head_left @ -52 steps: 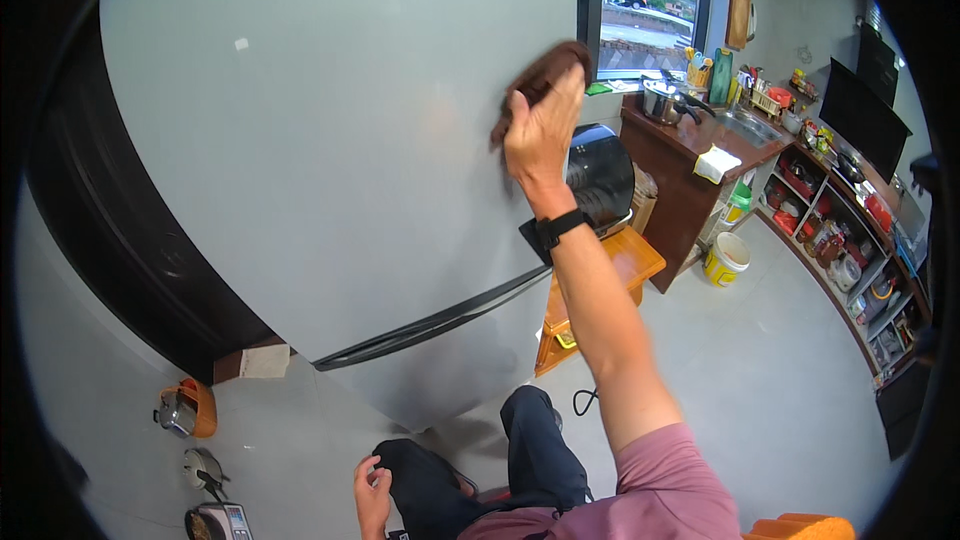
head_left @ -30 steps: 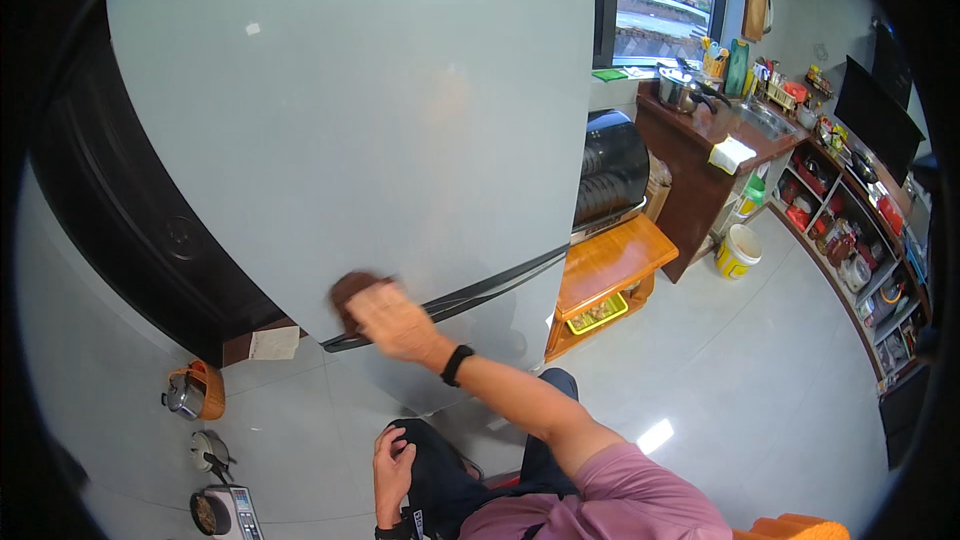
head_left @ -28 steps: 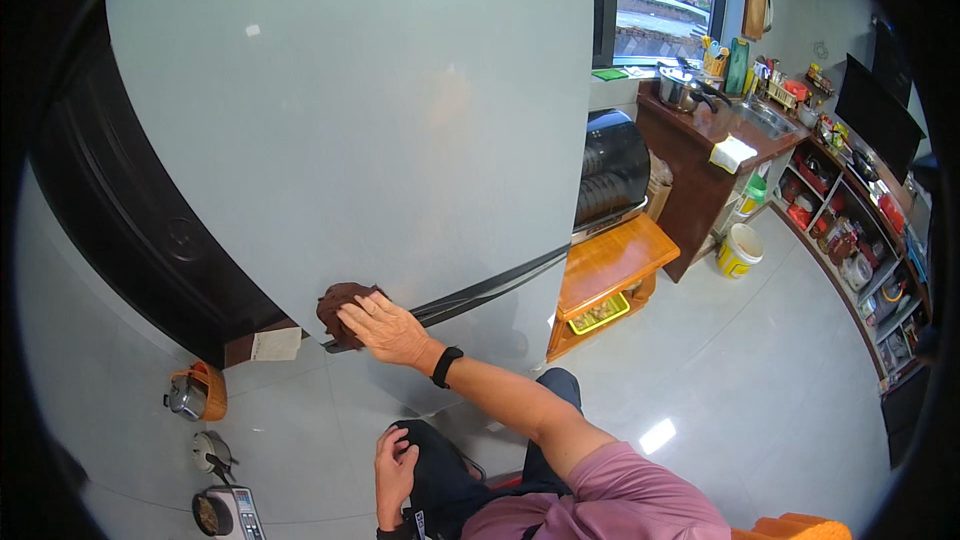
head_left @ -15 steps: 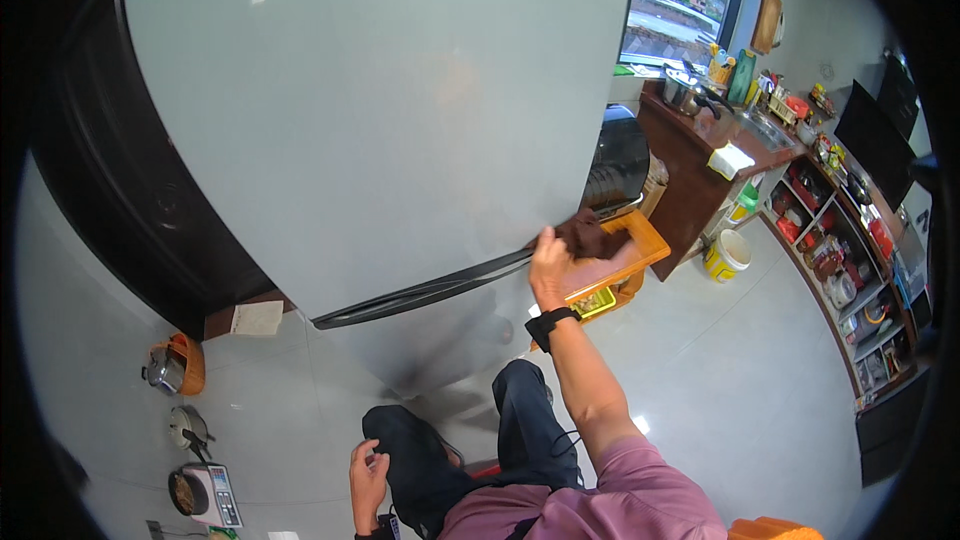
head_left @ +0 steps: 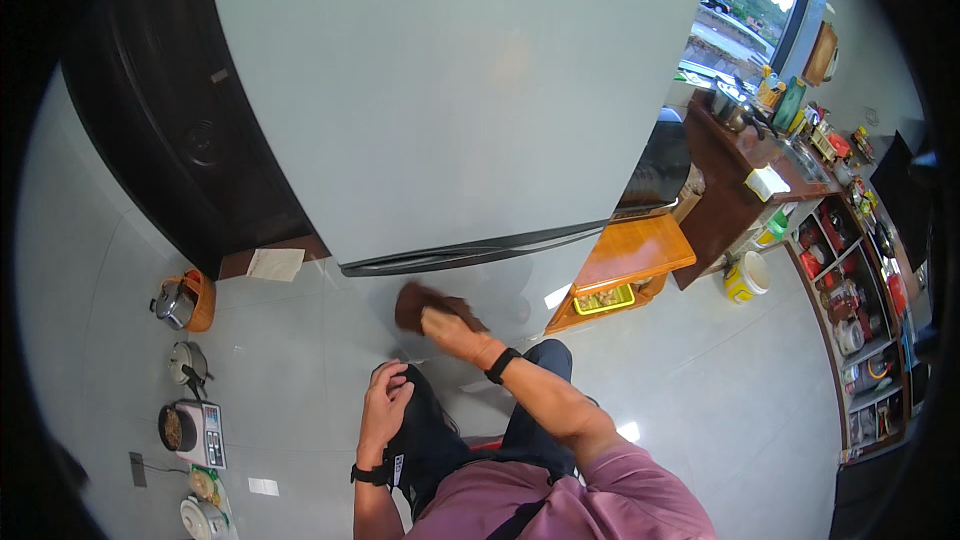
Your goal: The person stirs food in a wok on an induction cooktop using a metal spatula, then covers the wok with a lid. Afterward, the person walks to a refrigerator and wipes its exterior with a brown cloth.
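Brown cloth (head_left: 418, 302) sits pressed flat vs the lower door of the pale grey fridge (head_left: 470, 110), just below the dark handle strip (head_left: 470, 252), w/ the right hand (head_left: 452, 324) clamped over it, fingers spread. Left hand (head_left: 385, 402) rests loosely curled on the person's dark-trousered knee, holding nothing. Orange wooden table (head_left: 632, 252) stands near, to the right.

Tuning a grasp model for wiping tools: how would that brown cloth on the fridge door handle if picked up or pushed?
Probably floppy: the brown cloth lies crumpled and irregular under the right hand. Likely light, since fingers alone press it flat against the lower fridge door. On that smooth, glossy door it should slide easily, and would likely drop if released.
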The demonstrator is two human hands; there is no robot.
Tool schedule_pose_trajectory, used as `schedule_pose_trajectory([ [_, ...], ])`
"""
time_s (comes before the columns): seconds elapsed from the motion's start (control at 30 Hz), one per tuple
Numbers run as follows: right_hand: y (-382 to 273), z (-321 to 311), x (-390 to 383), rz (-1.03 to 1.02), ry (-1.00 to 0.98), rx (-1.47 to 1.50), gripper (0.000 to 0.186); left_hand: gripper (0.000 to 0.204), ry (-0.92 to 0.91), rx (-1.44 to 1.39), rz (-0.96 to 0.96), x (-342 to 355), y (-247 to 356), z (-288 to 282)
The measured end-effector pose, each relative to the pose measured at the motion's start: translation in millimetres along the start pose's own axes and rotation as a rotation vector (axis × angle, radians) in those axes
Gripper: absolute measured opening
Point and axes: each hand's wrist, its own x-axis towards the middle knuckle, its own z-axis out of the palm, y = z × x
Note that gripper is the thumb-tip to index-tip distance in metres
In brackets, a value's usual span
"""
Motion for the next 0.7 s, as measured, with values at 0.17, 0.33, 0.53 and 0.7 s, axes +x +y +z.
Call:
schedule_pose_trajectory([
  [0.17,-27.0,-46.2,-46.2,0.393,-0.179,0.200,0.040,0.035,0.077,-0.033,-0.083,-23.3,-9.9,-9.4],
  [0.33,-2.6,-154.4,-58.6,0.858,0.513,0.272,0.042,0.034,0.071,-0.028,-0.239,-49.7,-39.6,-7.5],
  [0.53,37.2,-267.7,-26.1,0.501,1.081,0.219,0.045,0.035,0.028,0.025,-0.150,-38.1,-35.7,4.8],
  [0.7,92.5,-200.5,18.1,0.707,0.867,-0.152,0.090,0.036,-0.035,0.085,-0.100,-20.5,-18.8,16.7],
])
